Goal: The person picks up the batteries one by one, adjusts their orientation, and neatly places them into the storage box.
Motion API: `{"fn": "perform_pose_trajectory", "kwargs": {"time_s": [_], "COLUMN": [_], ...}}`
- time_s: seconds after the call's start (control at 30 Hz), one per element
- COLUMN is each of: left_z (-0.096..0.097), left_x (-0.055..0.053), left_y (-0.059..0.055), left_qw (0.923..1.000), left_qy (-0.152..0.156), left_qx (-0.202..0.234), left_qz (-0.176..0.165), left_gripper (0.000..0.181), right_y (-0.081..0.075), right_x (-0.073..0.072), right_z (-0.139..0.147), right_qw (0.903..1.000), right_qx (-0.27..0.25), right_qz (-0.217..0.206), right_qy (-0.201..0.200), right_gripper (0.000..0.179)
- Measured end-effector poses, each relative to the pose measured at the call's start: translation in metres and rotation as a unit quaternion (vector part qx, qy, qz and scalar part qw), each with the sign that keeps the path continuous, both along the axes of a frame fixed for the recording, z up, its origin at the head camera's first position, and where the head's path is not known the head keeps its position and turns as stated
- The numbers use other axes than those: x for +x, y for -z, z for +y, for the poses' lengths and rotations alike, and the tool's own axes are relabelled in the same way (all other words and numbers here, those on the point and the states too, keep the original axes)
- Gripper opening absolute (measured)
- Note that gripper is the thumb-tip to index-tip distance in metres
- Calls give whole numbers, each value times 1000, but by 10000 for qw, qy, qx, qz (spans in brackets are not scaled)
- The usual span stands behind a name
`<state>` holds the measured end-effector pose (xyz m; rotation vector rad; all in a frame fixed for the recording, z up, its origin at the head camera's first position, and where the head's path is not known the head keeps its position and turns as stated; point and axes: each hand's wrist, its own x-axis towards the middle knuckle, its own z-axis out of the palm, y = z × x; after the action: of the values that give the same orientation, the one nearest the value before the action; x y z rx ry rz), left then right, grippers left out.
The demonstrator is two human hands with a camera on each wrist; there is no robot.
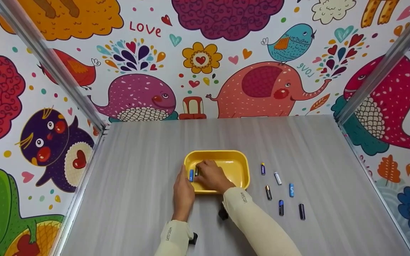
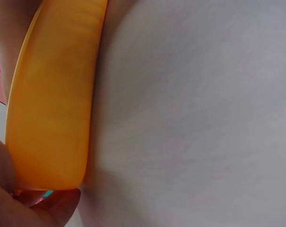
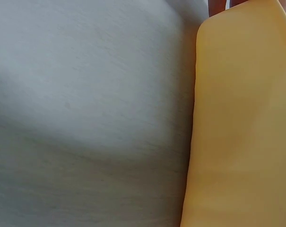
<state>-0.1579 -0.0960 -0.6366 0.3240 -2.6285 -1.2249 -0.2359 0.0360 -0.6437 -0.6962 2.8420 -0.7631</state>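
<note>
A shallow yellow tray (image 1: 240, 170) rests on the table. My left hand (image 1: 183, 193) grips the tray's left end, and in the left wrist view its fingers (image 2: 43, 210) lie against the outside wall. Reaching over the near rim, my right hand (image 1: 212, 176) pinches a dark battery (image 1: 196, 171) inside the tray. Beside it, close to the left wall, stands or lies a light blue battery (image 1: 191, 175); which of the two I cannot tell. Only the tray's outer wall shows in the right wrist view, with the right hand's work hidden.
Several loose batteries lie right of the tray: a purple one (image 1: 263, 169), a white one (image 1: 278, 178), a black and copper one (image 1: 268, 192), a blue one (image 1: 291, 190), a black and blue one (image 1: 281, 207) and a black one (image 1: 301, 211). Patterned walls enclose the grey table (image 1: 133, 170).
</note>
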Motion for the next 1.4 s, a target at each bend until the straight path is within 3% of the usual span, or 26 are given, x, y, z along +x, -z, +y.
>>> {"fn": "perform_pose_trajectory", "kwargs": {"time_s": [0.83, 1.07, 1.23, 1.4], "left_z": [0, 0, 0, -1], "left_x": [-2, -2, -2, -2], "left_y": [0, 2, 3, 2], "left_qw": [10000, 10000, 9998, 9999], "left_qy": [-34, -14, 12, 23], "left_qx": [79, 68, -15, 93], "left_qz": [-33, 38, 177, -107], "left_gripper": [54, 54, 54, 55], "right_y": [-3, -5, -11, -25], "right_x": [4, 0, 0, 2], "right_z": [-4, -1, 3, 11], "right_qw": [9980, 9988, 9975, 9933], "right_qx": [611, 445, 12, -496], "right_qz": [177, -149, -700, -1035], "right_qy": [-30, -130, 10, 106], "right_gripper": [43, 45, 55, 55]}}
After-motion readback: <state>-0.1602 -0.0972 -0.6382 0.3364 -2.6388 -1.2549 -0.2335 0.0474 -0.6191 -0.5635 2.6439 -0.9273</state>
